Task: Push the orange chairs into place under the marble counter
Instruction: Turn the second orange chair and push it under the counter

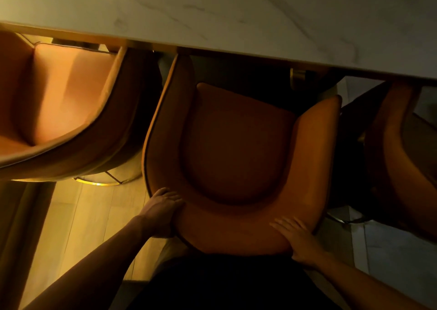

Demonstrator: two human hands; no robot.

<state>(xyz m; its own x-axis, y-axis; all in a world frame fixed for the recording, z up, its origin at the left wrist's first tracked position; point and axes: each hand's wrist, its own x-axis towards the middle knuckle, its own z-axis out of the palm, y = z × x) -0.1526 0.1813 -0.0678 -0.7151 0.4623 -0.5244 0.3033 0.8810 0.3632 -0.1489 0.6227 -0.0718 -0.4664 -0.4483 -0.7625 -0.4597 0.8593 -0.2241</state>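
Orange chairs stand in a row along the near edge of the marble worktop [212, 13], seen from above in dim, warm light. Nearest the camera, both hands are on the curved backrest of the middle chair [236, 148]. The left hand [163, 212] grips the left rear corner of the backrest, fingers curled over the top edge and thumb on the outer face. The right hand [298, 238] lies flat on the right rear of the backrest with its fingers straight and slightly spread, pressing on the upholstery. Both forearms extend from the lower frame edge, with dark clothing between them.

The middle chair faces the worktop. Its left arm reaches under the worktop edge; the right arm tip lies short of the edge, so the chair sits slightly turned. The left chair [59, 101] stands just beside it, its front under the worktop edge. The right chair [402, 156] is in shadow and partly cut off by the frame. Light wood flooring [78, 227] shows at lower left.
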